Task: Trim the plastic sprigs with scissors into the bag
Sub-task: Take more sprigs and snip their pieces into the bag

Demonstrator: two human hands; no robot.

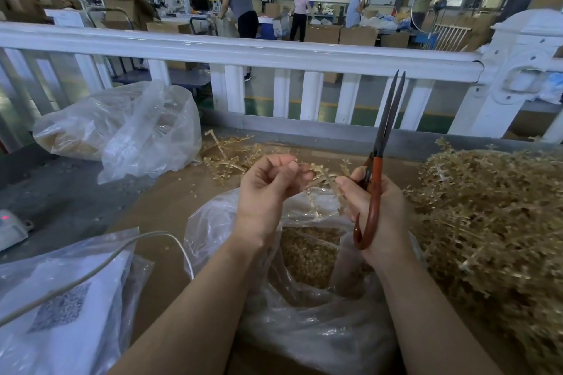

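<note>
brown cardboard tabletop (170, 207) carries an open clear bag (304, 313) of trimmings. above it, left hand (268, 189) pinches a gold sprig (320, 179); right hand (374, 210) grips upright scissors (380, 161), blades nearly together.

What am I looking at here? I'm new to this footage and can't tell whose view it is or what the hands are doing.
No machine here: a person wears a camera on the head, looking down at their own hands. The left hand pinches a golden plastic sprig. The right hand touches the sprig too and holds scissors, blades pointing up, almost closed. Below them an open bag holds trimmed bits. A pile of sprigs lies to the right, another bag to the left, and a white fence stands behind.
</note>
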